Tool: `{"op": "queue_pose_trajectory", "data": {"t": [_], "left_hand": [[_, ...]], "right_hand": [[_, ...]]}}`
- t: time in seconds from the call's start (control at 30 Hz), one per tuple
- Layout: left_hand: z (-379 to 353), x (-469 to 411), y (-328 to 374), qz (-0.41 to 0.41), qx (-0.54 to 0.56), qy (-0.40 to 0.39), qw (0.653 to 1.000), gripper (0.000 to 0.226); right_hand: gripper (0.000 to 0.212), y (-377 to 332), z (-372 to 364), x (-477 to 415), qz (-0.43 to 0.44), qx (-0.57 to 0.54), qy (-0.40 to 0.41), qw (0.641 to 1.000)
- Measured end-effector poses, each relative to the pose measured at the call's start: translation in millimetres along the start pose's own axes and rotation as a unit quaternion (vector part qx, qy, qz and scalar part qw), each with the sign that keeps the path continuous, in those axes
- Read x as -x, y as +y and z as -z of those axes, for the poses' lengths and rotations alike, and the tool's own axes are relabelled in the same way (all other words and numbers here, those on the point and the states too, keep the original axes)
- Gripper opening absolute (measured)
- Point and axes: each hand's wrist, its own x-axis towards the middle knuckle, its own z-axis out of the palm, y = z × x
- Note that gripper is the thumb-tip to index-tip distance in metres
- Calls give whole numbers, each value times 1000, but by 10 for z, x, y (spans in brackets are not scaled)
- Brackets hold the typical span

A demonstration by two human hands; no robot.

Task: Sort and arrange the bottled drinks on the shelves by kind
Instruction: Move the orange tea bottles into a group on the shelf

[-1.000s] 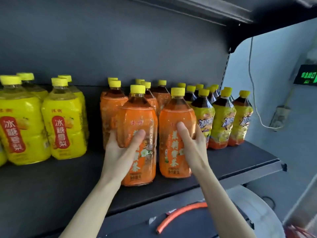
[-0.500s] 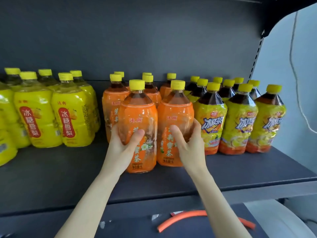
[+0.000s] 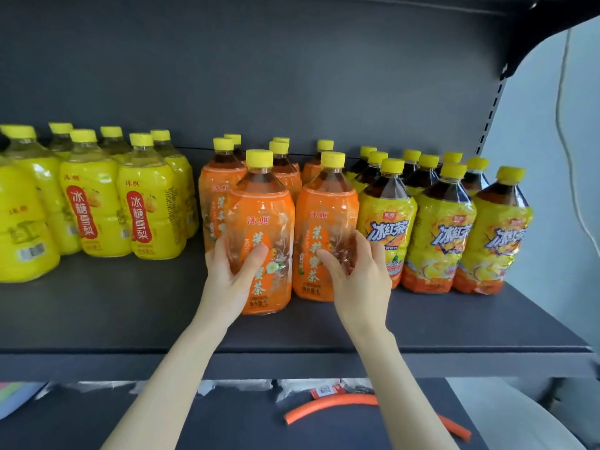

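- Left hand (image 3: 227, 284) wraps the lower body of the front-left orange bottle (image 3: 263, 219), thumb on the label face, fingers round its left side.
- Right hand (image 3: 363, 284) grips the front-right orange bottle (image 3: 324, 219) the same way: thumb on the front, fingers curled round its right side.
- Both bottles are upright with the long axis vertical, yellow caps up, labels facing the camera and bases on the shelf (image 3: 130, 316). They stand side by side, touching or nearly so.
- More orange bottles (image 3: 220, 190) are in rows right behind them.
- Right side: iced tea bottles (image 3: 441, 228) packed close, the nearest just beside the right hand's fingers.
- Left side: yellow pear bottles (image 3: 94, 206) grouped apart, with a bare strip of shelf between them and the orange group.
- There is open shelf in front of the held bottles, out to the front edge.
- The shelf is dark grey and matte, with a dark back panel (image 3: 292, 76).
- A lower shelf (image 3: 243, 420) below holds an orange tube (image 3: 328, 405).
- A pale wall (image 3: 552, 164) with a thin cable (image 3: 559, 102) is at far right.
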Motion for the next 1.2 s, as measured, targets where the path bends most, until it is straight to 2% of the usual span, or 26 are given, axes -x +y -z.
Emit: {"op": "queue_pose_trajectory", "data": {"t": [0.1, 0.23, 0.43, 0.57, 0.67, 0.77, 0.97, 1.2], "left_hand": [[-61, 91, 41, -7, -17, 14, 1000, 80], [-195, 286, 129, -12, -2, 10, 1000, 65], [-407, 496, 208, -18, 25, -35, 999, 71], [-572, 473, 193, -30, 26, -85, 996, 64], [-622, 427, 180, -38, 28, -123, 991, 76], [-588, 397, 196, -21, 60, -173, 983, 62], [-578, 282, 186, 7, 66, -211, 975, 61], [-616, 80, 190, 16, 44, -215, 975, 54]], "right_hand": [[58, 41, 78, -28, -15, -48, -28, 998], [52, 129, 228, 61, -36, -169, -93, 981], [38, 129, 415, 50, -65, -306, -160, 936], [44, 199, 425, 90, -67, -361, -205, 907], [57, 258, 444, 147, -54, -375, -257, 889], [61, 262, 450, 177, -55, -386, -294, 873], [54, 258, 387, 104, -44, -382, -287, 877], [56, 245, 281, 15, -50, -309, -214, 925]]}}
